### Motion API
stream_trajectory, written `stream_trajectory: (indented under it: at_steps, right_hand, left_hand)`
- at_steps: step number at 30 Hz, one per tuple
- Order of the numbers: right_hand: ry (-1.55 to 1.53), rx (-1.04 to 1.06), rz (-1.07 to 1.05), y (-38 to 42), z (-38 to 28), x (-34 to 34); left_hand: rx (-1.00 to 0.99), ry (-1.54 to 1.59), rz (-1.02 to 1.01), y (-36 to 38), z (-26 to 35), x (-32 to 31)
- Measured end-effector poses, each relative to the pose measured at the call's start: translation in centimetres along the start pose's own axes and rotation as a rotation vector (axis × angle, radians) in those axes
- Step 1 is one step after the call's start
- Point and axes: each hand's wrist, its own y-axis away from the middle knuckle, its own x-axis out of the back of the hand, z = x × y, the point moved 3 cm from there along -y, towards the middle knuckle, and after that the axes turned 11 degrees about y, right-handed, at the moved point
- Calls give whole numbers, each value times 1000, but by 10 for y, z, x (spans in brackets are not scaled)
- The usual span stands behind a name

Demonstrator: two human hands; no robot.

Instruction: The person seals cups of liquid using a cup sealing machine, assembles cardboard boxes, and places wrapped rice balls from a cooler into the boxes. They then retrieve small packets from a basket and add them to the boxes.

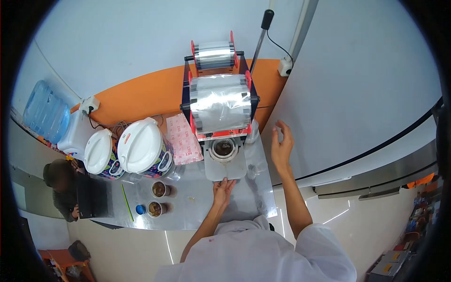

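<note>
Left grip (223, 191) touches the near edge of the tray (225, 172), whether pinching I cannot tell; two cups (159, 189) with brown contents stand leftward on the tabletop (185, 185); a third cup (223, 148), brown inside, sits in the tray; right grip (282, 146) is spread; beyond, two lidded pots (141, 146)

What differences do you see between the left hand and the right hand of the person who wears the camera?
The left hand touches the front edge of the gray tray, while the right hand is open and seems to touch nothing. The left hand is in front of the machine with film rolls; the right hand is beyond its right side. Both hands are bare.
</note>
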Motion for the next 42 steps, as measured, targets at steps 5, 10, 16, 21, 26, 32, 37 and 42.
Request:
stream_trajectory:
  at_steps: [5, 10, 16, 21, 26, 32, 37, 42]
  right_hand:
    - [-46, 18, -35, -1, 3, -16]
    - [-127, 36, -129, 9, 7, -31]
    - [-142, 21, -170, 42, 26, -27]
    - [-77, -38, -245, 86, 53, 0]
    - [38, -93, -220, 134, 91, 24]
    - [85, -157, -298, 177, 113, 33]
    - [58, -159, -300, 195, 120, 32]
    - [65, -135, -334, 209, 121, 35]
  left_hand:
    - [-62, -5, 39, -13, -1, -10]
    - [-61, -18, 15, -14, 2, -13]
    - [-103, -34, -32, -52, 12, -37]
    - [-119, -8, -58, -95, 18, -32]
    - [-135, 7, -119, -133, 28, -40]
    - [-139, -26, -163, -165, 36, -47]
    - [-124, -84, -111, -164, 37, -45]
    - [93, -714, 75, -95, 66, -70]
